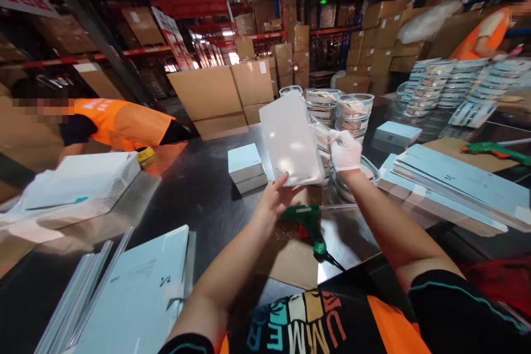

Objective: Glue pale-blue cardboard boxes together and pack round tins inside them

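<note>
We held a white box (291, 141) above the table (199, 188), our left hand (274, 199) pinching its lower edge with fingers closed on it, our gloved right hand (345, 150) gripping its right side. To do this well, we judged we should keep the box level and both grips firm. A green glue gun (309, 224) lay on cardboard just below. Stacked bowls (352, 110) stood behind; flat cartons (141, 293) lay near us, warehouse shelves (194, 8) beyond.

The person's shirt (307, 323) reads "UMMER" in coloured letters.
</note>
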Tool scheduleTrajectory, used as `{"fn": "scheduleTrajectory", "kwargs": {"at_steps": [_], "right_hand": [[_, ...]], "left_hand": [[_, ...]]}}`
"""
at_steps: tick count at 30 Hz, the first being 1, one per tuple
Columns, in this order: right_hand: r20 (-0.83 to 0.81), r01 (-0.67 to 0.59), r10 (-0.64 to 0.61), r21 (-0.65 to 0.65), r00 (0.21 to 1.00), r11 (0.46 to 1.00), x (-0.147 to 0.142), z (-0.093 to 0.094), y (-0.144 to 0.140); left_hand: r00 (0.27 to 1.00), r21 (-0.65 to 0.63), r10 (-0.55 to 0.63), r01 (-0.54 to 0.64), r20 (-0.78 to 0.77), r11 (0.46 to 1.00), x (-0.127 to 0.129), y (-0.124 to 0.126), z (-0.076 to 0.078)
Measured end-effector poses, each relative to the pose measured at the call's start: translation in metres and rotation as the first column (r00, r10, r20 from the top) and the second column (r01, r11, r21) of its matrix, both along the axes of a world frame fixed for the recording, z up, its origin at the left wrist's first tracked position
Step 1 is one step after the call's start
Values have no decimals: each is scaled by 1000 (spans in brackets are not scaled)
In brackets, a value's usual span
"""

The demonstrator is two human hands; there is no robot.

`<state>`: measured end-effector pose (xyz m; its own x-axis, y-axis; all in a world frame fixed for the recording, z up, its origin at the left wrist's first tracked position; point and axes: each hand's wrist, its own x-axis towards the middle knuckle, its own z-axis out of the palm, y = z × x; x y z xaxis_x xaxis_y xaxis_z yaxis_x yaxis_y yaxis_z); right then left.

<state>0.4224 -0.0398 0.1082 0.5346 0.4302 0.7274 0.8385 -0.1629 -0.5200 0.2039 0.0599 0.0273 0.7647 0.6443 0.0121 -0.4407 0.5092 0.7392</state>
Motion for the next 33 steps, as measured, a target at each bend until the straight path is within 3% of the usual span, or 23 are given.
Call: {"fn": "scheduleTrajectory", "kwargs": {"at_steps": [2,4,6,7,9,12,14,16,19,22,24,27,30,33], "right_hand": [[-65,69,-61,139,996,988,0,26,-24],[-85,88,-68,256,994,963,-8,54,-53],[-57,3,18,353,998,936,-27,79,-82],[-33,-96,114,351,993,932,-39,90,-93],[-41,-364,388,267,921,892,-70,104,-107],[-144,-672,661,-44,737,739,-122,108,-100],[-95,-716,718,-237,690,657,-154,98,-84],[-28,-717,749,-315,662,622,-176,80,-69],[-115,-759,754,-196,647,621,-186,44,-66],[-299,-761,724,-16,622,648,-184,-3,-80],[-381,-761,702,-5,602,649,-189,-36,-85],[-460,-776,693,11,555,630,-212,-72,-77],[-611,-727,617,95,496,680,-238,-84,-51],[-654,-617,519,100,550,780,-251,-85,-22]], "left_hand": [[990,178,138,-131,-29,975,-34,7,-3],[940,360,325,-268,-108,894,-78,15,-8],[850,507,492,-346,-186,789,-123,21,-15],[804,565,554,-359,-217,743,-144,21,-19],[736,634,622,-351,-267,688,-179,14,-28],[738,629,600,-315,-309,710,-208,-11,-46],[762,598,541,-259,-356,758,-215,-31,-61],[760,590,501,-194,-415,784,-217,-48,-77],[715,640,537,-165,-447,751,-221,-62,-97],[653,660,607,-212,-453,721,-229,-64,-105],[643,673,657,-285,-393,682,-234,-62,-101],[680,748,712,-377,-177,546,-234,-62,-80],[706,802,708,-418,-10,428,-224,-64,-55],[620,722,781,-573,73,388,-216,-66,-47]]}}
